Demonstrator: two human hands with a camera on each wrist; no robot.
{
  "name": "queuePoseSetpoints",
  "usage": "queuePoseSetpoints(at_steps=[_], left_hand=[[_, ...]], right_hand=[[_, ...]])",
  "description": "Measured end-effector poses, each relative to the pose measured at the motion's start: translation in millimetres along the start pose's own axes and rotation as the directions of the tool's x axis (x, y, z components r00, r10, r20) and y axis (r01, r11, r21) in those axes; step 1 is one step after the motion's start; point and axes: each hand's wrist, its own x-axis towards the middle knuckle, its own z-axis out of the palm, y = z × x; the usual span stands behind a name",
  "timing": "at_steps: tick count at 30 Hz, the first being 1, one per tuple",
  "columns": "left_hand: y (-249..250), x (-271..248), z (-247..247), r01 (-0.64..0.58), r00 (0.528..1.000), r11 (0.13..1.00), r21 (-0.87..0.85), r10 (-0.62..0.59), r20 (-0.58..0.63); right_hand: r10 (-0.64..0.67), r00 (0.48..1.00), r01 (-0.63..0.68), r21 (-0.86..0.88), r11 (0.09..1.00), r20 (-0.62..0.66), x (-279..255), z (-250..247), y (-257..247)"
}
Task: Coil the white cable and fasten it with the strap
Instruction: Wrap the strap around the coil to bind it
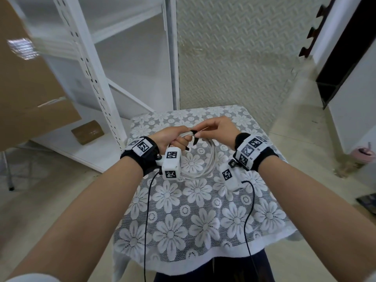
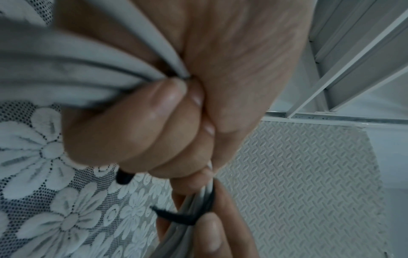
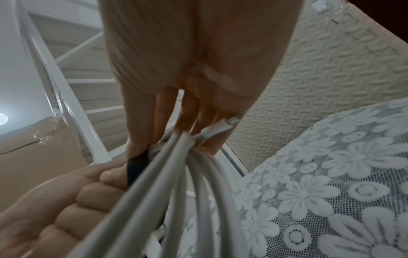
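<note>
Black wristbands (image 1: 142, 157), white marker-tagged camera blocks (image 1: 172, 164)

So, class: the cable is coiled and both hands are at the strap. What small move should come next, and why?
Probably the right hand should pull the black strap snug round the bundle and press its loose end down. The left hand already grips the coiled white cable tightly, the strap circles the strands, and its tail hangs free, so it looks unfastened.
</note>
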Motion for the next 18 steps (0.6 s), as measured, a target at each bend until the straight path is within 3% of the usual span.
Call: queuePoseSetpoints(at_steps=[9, 18], left_hand=[[1, 1, 1, 0.032, 0.999, 0.998, -0.049, -0.03, 0.034], [5, 1, -4, 0.063, 0.996, 0.991, -0.119, -0.055, 0.071]], right_hand=[[-0.02, 1.0, 0.025, -0.313, 0.949, 0.019, 5, 6, -1], [-0.104, 0.994, 0.089, -0.356, 0.93, -0.023, 5, 12, 1]])
